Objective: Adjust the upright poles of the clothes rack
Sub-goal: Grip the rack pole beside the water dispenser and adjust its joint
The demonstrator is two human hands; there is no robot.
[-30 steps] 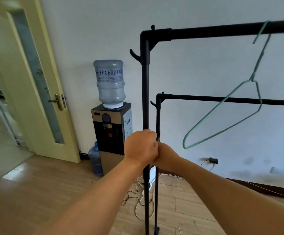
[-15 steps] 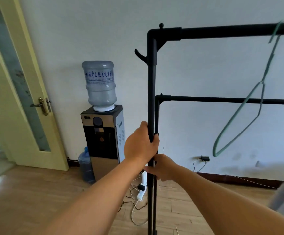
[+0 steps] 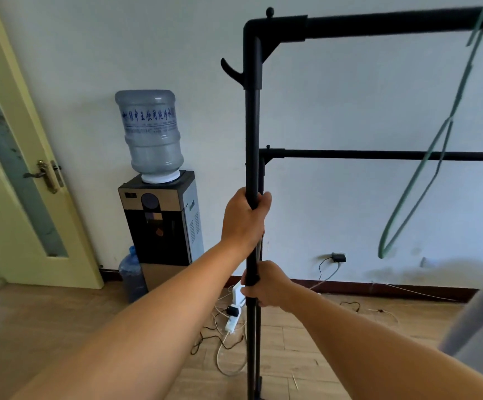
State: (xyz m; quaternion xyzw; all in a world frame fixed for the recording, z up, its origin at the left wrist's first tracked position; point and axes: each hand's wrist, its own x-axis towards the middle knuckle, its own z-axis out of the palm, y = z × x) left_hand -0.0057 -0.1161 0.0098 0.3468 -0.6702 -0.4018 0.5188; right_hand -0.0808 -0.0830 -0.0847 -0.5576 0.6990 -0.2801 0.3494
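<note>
A black clothes rack stands in front of me, its near upright pole (image 3: 252,140) running from the top corner down to the floor. A second, lower upright sits just behind it, carrying the lower crossbar (image 3: 378,155). The top crossbar (image 3: 393,23) runs off to the right. My left hand (image 3: 244,219) is wrapped around the near pole at mid height. My right hand (image 3: 266,284) grips the same pole lower down, at a collar-like joint. A side hook (image 3: 230,69) juts out below the top corner.
A green wire hanger (image 3: 425,168) dangles from the top crossbar on the right. A water dispenser (image 3: 159,215) with its bottle stands against the wall on the left, a spare bottle (image 3: 132,274) beside it. A power strip and cables (image 3: 231,321) lie on the wooden floor. The door (image 3: 18,157) is at far left.
My hands were side by side on the poles; the left now sits higher and the right has dropped lower. The view has shifted, and the hanger has swung to the right.
</note>
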